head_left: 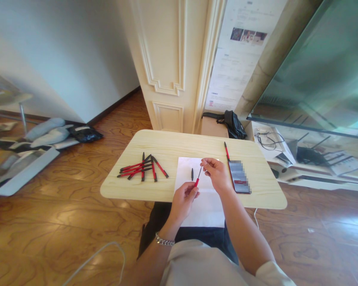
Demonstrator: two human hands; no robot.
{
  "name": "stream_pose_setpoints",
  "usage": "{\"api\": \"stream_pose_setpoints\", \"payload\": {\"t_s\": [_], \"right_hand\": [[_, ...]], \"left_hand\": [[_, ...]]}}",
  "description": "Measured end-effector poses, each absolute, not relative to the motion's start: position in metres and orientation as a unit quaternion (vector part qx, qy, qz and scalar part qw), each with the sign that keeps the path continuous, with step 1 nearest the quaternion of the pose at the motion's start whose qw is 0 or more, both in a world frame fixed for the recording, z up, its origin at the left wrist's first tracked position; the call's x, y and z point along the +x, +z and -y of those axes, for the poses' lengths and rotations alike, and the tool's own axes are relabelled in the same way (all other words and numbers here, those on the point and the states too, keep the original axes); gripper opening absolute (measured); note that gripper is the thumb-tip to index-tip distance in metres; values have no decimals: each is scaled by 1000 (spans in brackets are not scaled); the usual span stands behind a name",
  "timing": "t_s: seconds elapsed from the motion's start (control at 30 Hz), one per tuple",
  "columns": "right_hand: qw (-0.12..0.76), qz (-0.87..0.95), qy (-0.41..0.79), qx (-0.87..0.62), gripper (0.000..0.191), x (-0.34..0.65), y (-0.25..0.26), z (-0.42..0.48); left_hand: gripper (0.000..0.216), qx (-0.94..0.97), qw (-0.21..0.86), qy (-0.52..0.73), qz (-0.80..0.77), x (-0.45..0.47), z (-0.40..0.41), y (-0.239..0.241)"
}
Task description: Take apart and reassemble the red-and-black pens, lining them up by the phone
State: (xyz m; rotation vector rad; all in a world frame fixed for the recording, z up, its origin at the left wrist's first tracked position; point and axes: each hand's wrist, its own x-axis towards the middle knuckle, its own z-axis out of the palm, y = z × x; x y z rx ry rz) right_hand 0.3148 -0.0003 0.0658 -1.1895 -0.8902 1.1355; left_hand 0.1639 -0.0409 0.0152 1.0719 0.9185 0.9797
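Observation:
In the head view, my left hand [185, 197] is closed round a red pen barrel [197, 182]. A thin dark pen refill [200, 172] stands out of the barrel's upper end. My right hand [213, 170] pinches the top of that refill, whose tip is hidden by the fingers. Both hands are over a white sheet of paper [203, 214]. A small black pen part [192, 174], pointed at one end, lies on the sheet just left of the refill.
A pile of red and black pens [140, 168] lies on the left of the pale wooden table [119, 190]. To the right is a phone [239, 178] with its screen blurred, and a single red pen [226, 151] at its top edge. A black bag [234, 124] sits behind the table.

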Motion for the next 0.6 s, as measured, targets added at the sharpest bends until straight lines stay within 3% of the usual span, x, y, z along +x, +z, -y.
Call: {"api": "stream_pose_setpoints", "payload": {"t_s": [0.4, 0.5, 0.6], "right_hand": [[436, 524, 499, -536, 26, 323, 49, 0], [372, 560, 380, -635, 24, 319, 38, -11], [248, 582, 249, -733, 27, 306, 27, -22]], "left_hand": [[35, 462, 643, 455, -407, 159, 40, 7], [35, 449, 641, 466, -412, 156, 39, 5], [35, 450, 640, 466, -412, 155, 39, 7]]}}
